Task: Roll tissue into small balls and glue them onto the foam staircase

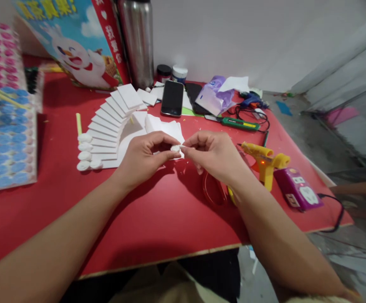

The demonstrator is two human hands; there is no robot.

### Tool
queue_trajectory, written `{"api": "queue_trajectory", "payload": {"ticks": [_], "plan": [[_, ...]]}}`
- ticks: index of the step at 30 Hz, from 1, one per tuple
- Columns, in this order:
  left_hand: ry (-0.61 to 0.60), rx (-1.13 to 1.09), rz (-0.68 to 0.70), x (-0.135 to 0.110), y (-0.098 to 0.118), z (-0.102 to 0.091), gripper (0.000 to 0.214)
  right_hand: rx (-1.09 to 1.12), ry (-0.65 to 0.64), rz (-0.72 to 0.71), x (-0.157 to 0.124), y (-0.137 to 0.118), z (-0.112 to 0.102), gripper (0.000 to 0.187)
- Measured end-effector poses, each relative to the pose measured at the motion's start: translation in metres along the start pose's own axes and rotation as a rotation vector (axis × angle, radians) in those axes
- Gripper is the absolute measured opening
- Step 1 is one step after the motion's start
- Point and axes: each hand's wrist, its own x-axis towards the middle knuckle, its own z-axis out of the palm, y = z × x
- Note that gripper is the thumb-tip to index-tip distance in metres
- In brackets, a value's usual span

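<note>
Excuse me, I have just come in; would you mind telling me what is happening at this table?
A person's left hand and right hand hold a small white piece between their fingertips, above the red table. To the left, white coiled pieces lie beside a fan of white panels. On the right, a yellow glue gun with a lit indicator stands near a purple power block.

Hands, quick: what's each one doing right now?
Left hand: closed, pinching a small white roll.
Right hand: closed, pinching the same roll's edge.
</note>
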Motion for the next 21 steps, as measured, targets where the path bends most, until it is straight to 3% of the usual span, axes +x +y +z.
{"api": "queue_trajectory", "payload": {"ticks": [5, 10, 16, 21], "plan": [[0.013, -0.182, -0.154, -0.0007, -0.0021, 0.0023, 0.02, -0.315, 0.177, -0.227, -0.0028, 0.0053, 0.0086, 0.009], [0.014, -0.282, -0.243, 0.0004, -0.0029, 0.0007, 0.032, -0.465, 0.152, -0.386, -0.0063, 0.0043, 0.0101, 0.007], [-0.041, -0.209, -0.189, 0.001, 0.0001, -0.0039, 0.028, -0.462, 0.116, -0.4, -0.0071, 0.0035, 0.0087, 0.006], [-0.024, -0.182, -0.177, 0.0008, -0.0024, -0.0042, 0.023, -0.295, 0.043, -0.334, -0.0048, 0.0041, 0.0055, 0.006]]}}
